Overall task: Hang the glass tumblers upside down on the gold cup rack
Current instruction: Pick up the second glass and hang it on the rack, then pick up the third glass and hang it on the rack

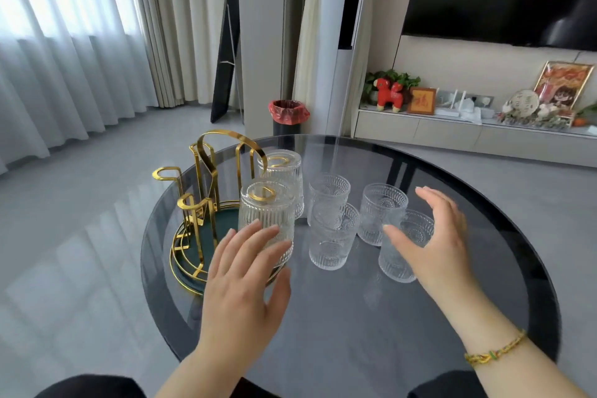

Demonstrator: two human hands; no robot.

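Note:
The gold cup rack [200, 171] stands on a dark green tray at the left of the round glass table [355, 317]. Two ribbed glass tumblers hang upside down on its right pegs, the near one [266, 215] and the far one [284, 171]. Several tumblers stand upright on the table: a stacked pair [331, 233], a single one [381, 212] and the nearest one [402, 245]. My left hand [245, 284] is spread open just below the near hung tumbler, fingertips at its rim. My right hand [433, 236] is open, curved around the nearest upright tumbler without closing on it.
A bin with a red liner [288, 116] stands on the floor behind the table. A low TV cabinet [452, 129] with ornaments runs along the right wall. Two gold pegs at the rack's left carry nothing. My dark-clad knees show at the bottom edge.

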